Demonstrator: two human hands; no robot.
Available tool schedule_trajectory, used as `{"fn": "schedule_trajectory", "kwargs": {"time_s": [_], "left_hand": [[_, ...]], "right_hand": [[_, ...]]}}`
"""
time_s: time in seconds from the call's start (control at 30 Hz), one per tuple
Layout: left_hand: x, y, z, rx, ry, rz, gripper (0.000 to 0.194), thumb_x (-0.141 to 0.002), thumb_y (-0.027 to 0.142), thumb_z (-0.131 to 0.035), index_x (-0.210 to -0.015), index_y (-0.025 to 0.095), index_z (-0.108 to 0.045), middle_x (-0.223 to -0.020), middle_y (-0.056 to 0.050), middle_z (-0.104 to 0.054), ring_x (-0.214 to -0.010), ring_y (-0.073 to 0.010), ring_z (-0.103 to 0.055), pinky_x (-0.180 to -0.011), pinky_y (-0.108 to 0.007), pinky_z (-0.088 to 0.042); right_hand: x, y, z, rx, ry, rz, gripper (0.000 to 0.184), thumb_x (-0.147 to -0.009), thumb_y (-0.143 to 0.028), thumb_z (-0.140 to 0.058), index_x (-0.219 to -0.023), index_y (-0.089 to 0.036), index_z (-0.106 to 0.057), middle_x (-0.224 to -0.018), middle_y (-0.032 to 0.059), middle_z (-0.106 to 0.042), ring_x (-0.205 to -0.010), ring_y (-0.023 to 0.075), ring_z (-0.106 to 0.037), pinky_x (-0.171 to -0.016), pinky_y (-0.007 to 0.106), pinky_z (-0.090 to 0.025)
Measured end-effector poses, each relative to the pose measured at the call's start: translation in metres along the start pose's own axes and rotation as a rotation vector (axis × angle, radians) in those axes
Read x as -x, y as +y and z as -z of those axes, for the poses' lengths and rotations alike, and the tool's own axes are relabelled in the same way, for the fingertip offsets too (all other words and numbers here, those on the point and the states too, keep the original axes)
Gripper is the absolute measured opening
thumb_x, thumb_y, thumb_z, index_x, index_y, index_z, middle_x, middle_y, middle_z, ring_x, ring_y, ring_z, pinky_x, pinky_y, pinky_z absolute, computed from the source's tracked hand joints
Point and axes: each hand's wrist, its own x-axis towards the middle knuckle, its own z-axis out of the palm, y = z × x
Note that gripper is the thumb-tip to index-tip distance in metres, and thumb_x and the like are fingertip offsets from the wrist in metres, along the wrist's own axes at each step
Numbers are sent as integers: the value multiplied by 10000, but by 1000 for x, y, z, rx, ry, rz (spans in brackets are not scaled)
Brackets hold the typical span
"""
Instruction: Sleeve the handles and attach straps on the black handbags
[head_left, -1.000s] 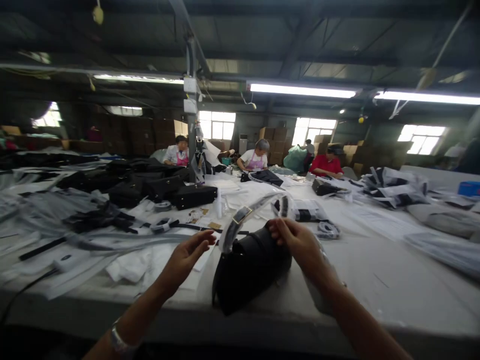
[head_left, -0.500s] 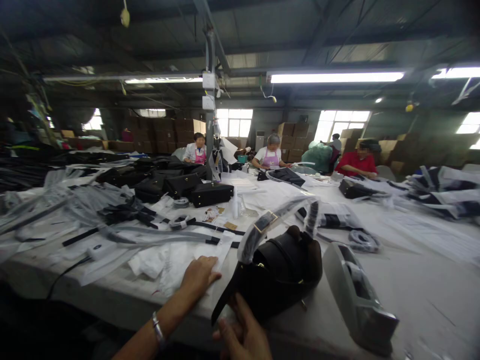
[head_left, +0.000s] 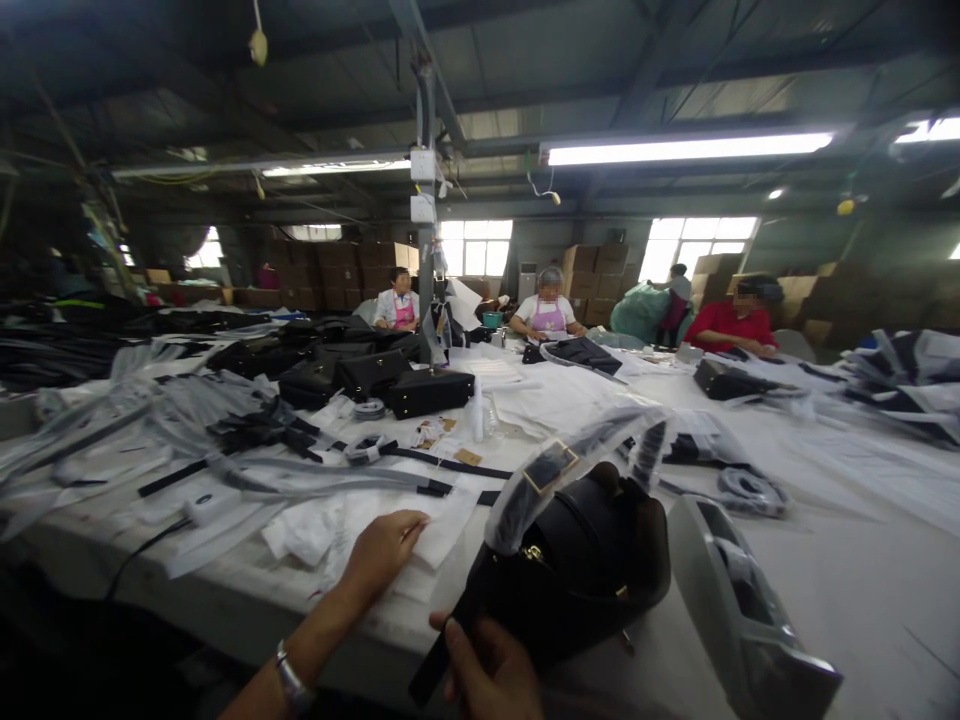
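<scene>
A black handbag lies on the white table in front of me, its handle wrapped in clear plastic. My right hand is at the bottom edge, fingers closed on the bag's near end. My left hand, with a bracelet on the wrist, rests on a stack of white wrapping sheets left of the bag, its fingers curled down onto the top sheet.
A grey tape dispenser stands right of the bag. Black straps in plastic sleeves and finished black bags cover the left and middle. Three seated workers are at the far side, cardboard boxes behind them.
My right hand left the wrapped handle and dropped to the bag's near end. My left hand went down onto the white sheets. The view shifted left, bringing the tape dispenser into sight.
</scene>
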Motion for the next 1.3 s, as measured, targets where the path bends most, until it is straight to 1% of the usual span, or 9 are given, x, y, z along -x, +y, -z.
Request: {"fn": "schedule_trajectory", "kwargs": {"time_s": [0.27,0.43,0.6,0.7,0.83,0.9,1.07,1.17,1.3], "left_hand": [[10,23,48,208,357,42,262,-851,452,-595,-917,206,-652,-1120,-70,-736,-1057,-232,-672,-944,-310,-496],[48,43,95,357,314,169,337,-740,493,-709,-888,194,-668,-862,-37,-768,-821,-223,-723,-722,-253,-565],[77,39,117,99,172,204,315,-699,466,-718,-926,248,-738,-1017,-44,-773,-968,-277,-705,-875,-319,-526],[88,43,110,-35,-118,205,323,-721,272,-668,-1039,291,-721,-1059,-22,-768,-1004,-264,-696,-889,-314,-498],[90,65,85,-49,-326,176,425,-704,173,-642,-1111,297,-653,-946,-2,-771,-922,-235,-700,-798,-266,-475],[87,75,73,23,-332,140,391,-718,194,-651,-1098,278,-628,-874,10,-760,-841,-207,-695,-739,-234,-459],[81,77,52,252,-204,158,362,-719,288,-712,-1063,228,-618,-811,9,-721,-718,-183,-667,-669,-229,-462],[89,69,41,465,-140,253,446,-701,354,-742,-1113,214,-645,-822,-13,-732,-748,-209,-684,-694,-258,-501],[106,66,34,732,-75,397,360,-769,464,-680,-979,179,-747,-902,-59,-764,-928,-262,-685,-849,-323,-511]], "right_hand": [[7,-1,2,-9,50,113,652,-670,-711,-661,-985,-152,-778,-565,66,-669,-428,148,-535,-468,244,-420],[11,-6,-1,-190,-40,111,517,-641,-655,-731,-830,-177,-790,-1019,121,-724,-512,125,-545,-488,254,-468],[16,-14,-3,-325,-114,92,464,-654,-606,-757,-819,-173,-780,-1297,129,-605,-552,99,-536,-494,239,-452],[17,-20,0,-322,-186,51,444,-657,-580,-770,-840,-175,-774,-1328,124,-575,-493,50,-465,-446,220,-389],[15,-26,9,-281,-380,-66,595,-637,-622,-767,-1013,-161,-754,-799,70,-699,-479,72,-475,-438,185,-310],[14,-28,14,-247,-421,-86,606,-669,-611,-752,-1054,-143,-746,-671,42,-674,-521,100,-521,-490,199,-358],[16,-33,18,-210,-353,-45,447,-713,-545,-747,-899,-141,-787,-783,69,-731,-778,214,-657,-719,285,-473],[19,-34,15,-215,-270,-43,436,-707,-544,-752,-853,-135,-788,-665,48,-700,-649,167,-628,-643,251,-460],[22,-33,12,-203,-228,-78,466,-708,-551,-745,-866,-115,-788,-587,35,-649,-527,111,-540,-532,208,-403]]}}
